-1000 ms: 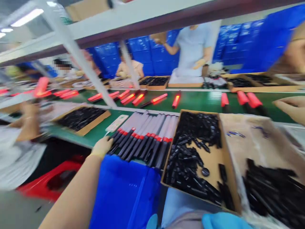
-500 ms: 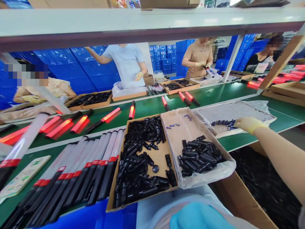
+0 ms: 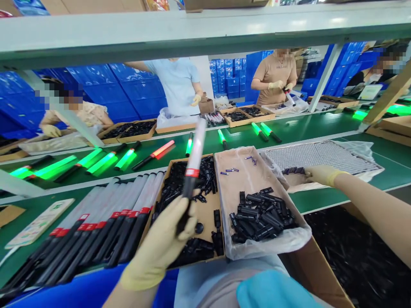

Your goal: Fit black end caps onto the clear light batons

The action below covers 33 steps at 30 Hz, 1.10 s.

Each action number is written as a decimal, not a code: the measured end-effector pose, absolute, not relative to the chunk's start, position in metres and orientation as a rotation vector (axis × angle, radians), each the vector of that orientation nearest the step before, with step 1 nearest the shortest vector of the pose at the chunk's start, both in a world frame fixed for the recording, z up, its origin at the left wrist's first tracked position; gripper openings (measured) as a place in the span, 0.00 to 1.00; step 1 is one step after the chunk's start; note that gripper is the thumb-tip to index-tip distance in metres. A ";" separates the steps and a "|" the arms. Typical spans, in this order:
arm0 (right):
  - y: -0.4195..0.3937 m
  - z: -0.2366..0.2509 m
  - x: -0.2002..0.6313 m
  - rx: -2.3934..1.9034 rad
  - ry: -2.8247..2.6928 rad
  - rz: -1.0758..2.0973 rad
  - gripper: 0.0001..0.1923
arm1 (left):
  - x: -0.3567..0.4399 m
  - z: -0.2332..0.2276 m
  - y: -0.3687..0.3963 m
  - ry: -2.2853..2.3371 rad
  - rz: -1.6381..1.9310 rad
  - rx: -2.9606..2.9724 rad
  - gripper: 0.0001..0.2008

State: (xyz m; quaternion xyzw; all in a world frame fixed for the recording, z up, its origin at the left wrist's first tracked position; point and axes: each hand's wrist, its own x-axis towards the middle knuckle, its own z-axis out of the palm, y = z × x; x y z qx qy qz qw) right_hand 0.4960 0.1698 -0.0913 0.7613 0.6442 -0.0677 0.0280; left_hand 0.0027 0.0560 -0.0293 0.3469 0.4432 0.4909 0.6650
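Observation:
My left hand (image 3: pixel 162 248), in a yellowish glove, grips the black handle of a light baton (image 3: pixel 192 171) with a red band and a whitish tube, held upright over a cardboard tray of small black parts (image 3: pixel 205 196). My right hand (image 3: pixel 321 174), also gloved, rests far right on a row of small dark blue cells (image 3: pixel 293 170) at the edge of a plastic-wrapped grid tray (image 3: pixel 321 154). Whether its fingers grip a cell is hidden. Between the hands lies a plastic-lined tray (image 3: pixel 253 179) with black parts and a few loose blue cells.
A row of unlit batons (image 3: pixel 96 235) lies at left on the green bench. Lit green and red batons (image 3: pixel 96 162) ride the green conveyor belt (image 3: pixel 289 124) beyond. Several people work across it before blue crates. A shelf beam (image 3: pixel 192 30) runs overhead. A box of black parts (image 3: pixel 353 256) sits lower right.
My left hand has lifted one baton from the row and brought it up over the black-parts tray. My right hand stays at the cells. Belt batons turned from red to mostly green.

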 end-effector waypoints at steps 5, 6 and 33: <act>0.100 -0.062 0.432 2.444 2.331 -0.132 0.10 | 0.090 -0.052 0.057 0.788 0.943 0.463 0.19; 0.080 -0.058 0.411 2.519 2.626 -0.085 0.10 | 0.101 -0.056 0.057 0.777 0.928 0.417 0.21; 0.012 -0.080 0.269 1.265 3.731 -0.145 0.25 | 0.134 -0.071 0.033 0.862 1.210 0.139 0.13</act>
